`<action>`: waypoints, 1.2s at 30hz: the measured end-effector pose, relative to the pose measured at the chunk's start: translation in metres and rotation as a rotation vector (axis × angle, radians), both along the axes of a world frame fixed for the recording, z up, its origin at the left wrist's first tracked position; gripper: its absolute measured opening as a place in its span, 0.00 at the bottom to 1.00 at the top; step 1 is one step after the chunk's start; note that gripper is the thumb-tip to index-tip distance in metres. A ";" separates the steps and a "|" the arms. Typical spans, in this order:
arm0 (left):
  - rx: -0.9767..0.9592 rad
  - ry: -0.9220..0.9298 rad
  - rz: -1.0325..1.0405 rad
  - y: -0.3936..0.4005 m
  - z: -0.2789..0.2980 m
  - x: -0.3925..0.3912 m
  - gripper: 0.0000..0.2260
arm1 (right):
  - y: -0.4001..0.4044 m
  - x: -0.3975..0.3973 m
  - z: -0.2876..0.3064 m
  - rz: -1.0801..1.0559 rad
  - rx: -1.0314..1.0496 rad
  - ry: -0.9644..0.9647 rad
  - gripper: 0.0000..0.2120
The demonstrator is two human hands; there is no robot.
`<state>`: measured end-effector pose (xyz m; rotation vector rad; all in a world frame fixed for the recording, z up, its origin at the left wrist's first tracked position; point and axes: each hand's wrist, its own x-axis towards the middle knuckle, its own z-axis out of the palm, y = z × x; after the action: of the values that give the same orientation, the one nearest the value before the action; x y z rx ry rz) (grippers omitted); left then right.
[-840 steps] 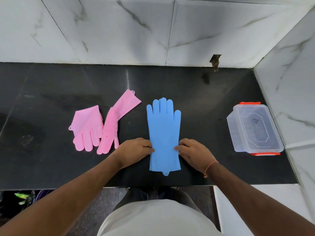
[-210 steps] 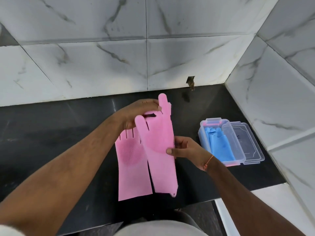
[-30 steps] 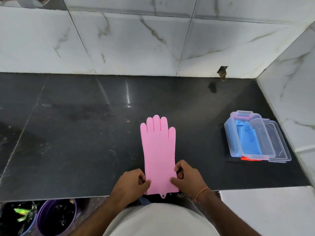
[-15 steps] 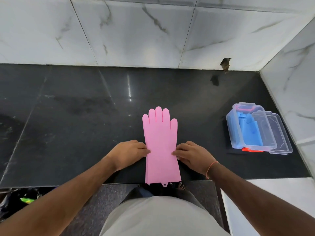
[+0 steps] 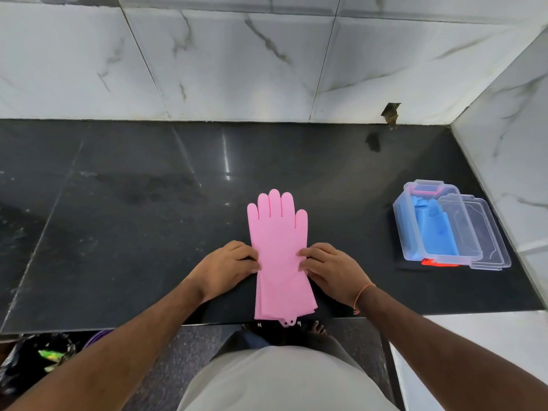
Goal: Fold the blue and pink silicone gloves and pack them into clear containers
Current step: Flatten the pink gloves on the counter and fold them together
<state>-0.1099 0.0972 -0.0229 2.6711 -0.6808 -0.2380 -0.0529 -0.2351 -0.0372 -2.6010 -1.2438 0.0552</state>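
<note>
The pink gloves (image 5: 278, 232) lie flat, stacked one on the other, on the black counter (image 5: 133, 232), fingers pointing to the wall and cuffs at the front edge. My left hand (image 5: 228, 266) rests on their left edge at mid-length, fingertips pressing the silicone. My right hand (image 5: 330, 268) presses the right edge at the same height. At the right, the folded blue gloves (image 5: 436, 232) sit inside a clear container (image 5: 401, 229) with no lid on it.
A clear lid (image 5: 486, 235) lies beside the container on its right, near the marble side wall (image 5: 516, 143). An orange-red clip (image 5: 430, 263) shows under the container's front. Below the counter's front edge are a purple bucket and dark bags at the left.
Both hands slid up from the cuff end to the gloves' middle edges over the last second. The gloves stay flat in the same place.
</note>
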 end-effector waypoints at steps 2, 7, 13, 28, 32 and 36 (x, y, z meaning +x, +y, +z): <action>-0.086 -0.120 0.053 -0.002 -0.011 0.003 0.12 | 0.005 0.003 0.005 -0.100 0.011 0.143 0.11; -0.305 0.085 0.494 -0.021 -0.009 0.010 0.09 | 0.030 0.021 0.013 -0.504 0.109 0.457 0.04; -0.357 0.342 0.839 -0.037 -0.008 0.032 0.11 | 0.057 0.039 0.008 -0.826 0.144 0.622 0.10; -0.314 0.336 0.897 -0.043 0.001 0.043 0.27 | 0.063 0.030 0.012 -1.120 0.515 0.682 0.15; -0.400 0.424 0.947 -0.053 0.004 0.053 0.47 | 0.073 0.037 0.021 -1.210 0.568 0.856 0.33; -0.531 0.493 1.028 -0.060 0.003 0.061 0.38 | 0.084 0.040 0.029 -1.199 0.547 1.017 0.34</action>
<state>-0.0489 0.0375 -0.0197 1.9927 0.6888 -0.3345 -0.0126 -0.1512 -0.0084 -1.9051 0.5829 0.5892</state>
